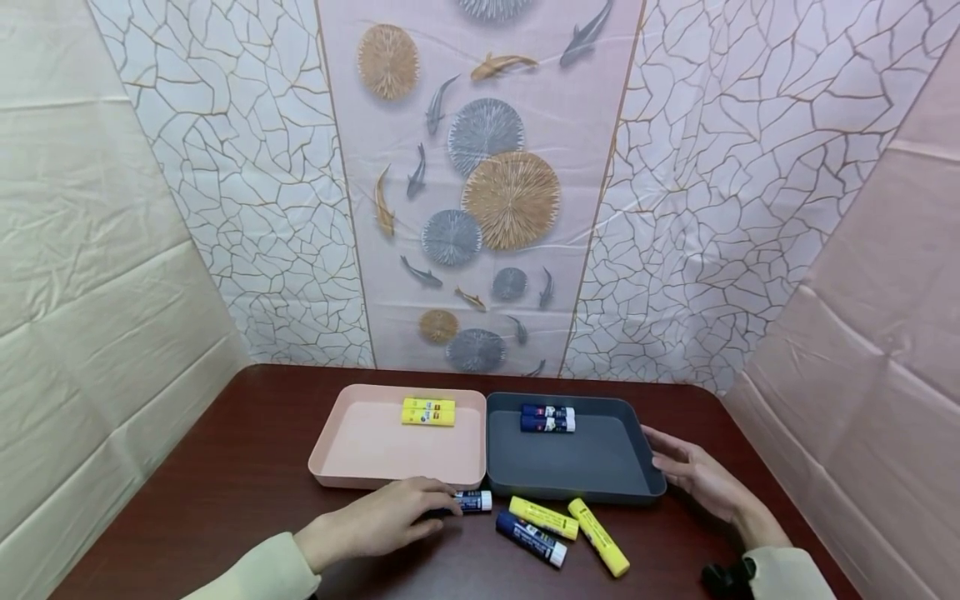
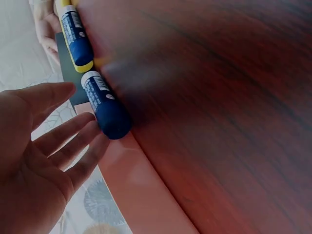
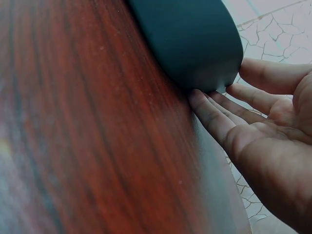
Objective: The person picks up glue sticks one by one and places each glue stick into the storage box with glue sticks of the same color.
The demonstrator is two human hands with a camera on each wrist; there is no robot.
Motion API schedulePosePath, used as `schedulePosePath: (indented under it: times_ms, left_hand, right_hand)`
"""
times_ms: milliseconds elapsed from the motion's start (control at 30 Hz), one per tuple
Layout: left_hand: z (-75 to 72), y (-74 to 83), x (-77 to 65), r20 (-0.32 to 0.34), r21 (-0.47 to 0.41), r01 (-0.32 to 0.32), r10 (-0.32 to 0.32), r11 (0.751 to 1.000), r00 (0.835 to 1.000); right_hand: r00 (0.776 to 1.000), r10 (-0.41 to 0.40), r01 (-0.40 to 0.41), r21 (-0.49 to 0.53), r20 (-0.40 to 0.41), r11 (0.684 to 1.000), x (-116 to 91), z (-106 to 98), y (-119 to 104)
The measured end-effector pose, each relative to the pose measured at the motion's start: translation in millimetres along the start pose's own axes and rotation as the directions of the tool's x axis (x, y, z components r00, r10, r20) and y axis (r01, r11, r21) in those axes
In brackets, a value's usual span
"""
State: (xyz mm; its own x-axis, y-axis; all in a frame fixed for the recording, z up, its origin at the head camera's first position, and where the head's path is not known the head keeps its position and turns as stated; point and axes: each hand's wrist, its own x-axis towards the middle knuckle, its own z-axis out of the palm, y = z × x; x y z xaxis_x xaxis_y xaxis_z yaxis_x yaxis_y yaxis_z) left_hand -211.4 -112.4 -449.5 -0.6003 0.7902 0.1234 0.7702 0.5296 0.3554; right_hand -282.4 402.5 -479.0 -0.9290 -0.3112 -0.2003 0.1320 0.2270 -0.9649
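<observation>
My left hand (image 1: 378,518) reaches over a blue glue stick with a white cap (image 1: 474,501), lying just in front of the pink tray (image 1: 363,446). In the left wrist view its fingers are spread beside that glue stick (image 2: 108,109), fingertips right at its side, with the thumb apart from it. At the right end of the dark grey tray (image 1: 570,471), my right hand (image 1: 705,477) rests its fingertips against the outer wall. The right wrist view shows the fingers (image 3: 214,114) extended at the tray's corner (image 3: 200,53).
Another blue glue stick (image 1: 531,539) and two yellow ones (image 1: 543,518) lie on the dark wooden table (image 1: 225,475) before the dark tray. Two yellow glue sticks (image 1: 428,412) sit side by side in the pink tray, two blue ones (image 1: 548,418) in the dark tray. Patterned cloth hangs behind.
</observation>
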Motion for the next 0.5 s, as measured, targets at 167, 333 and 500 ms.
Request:
schedulePosePath:
  times_ms: [167, 333, 500]
  left_hand:
    - [0.6, -0.2, -1.0, 0.003, 0.011, -0.027, 0.026, 1.0, 1.0]
    - [1.2, 2.5, 3.6, -0.029, 0.015, -0.047, 0.047, 0.999, 0.998]
    - [4.8, 3.8, 8.7, -0.036, 0.014, -0.072, 0.073, 0.997, 0.997]
  right_hand:
    - [1.0, 0.0, 0.0, -0.003, -0.006, 1.0, 0.1, 0.3, 0.1]
    - [1.0, -0.004, 0.004, -0.006, 0.003, 1.0, 0.1, -0.1, 0.1]
    - [1.0, -0.013, 0.013, -0.01, 0.025, 1.0, 0.1, 0.5, -0.4]
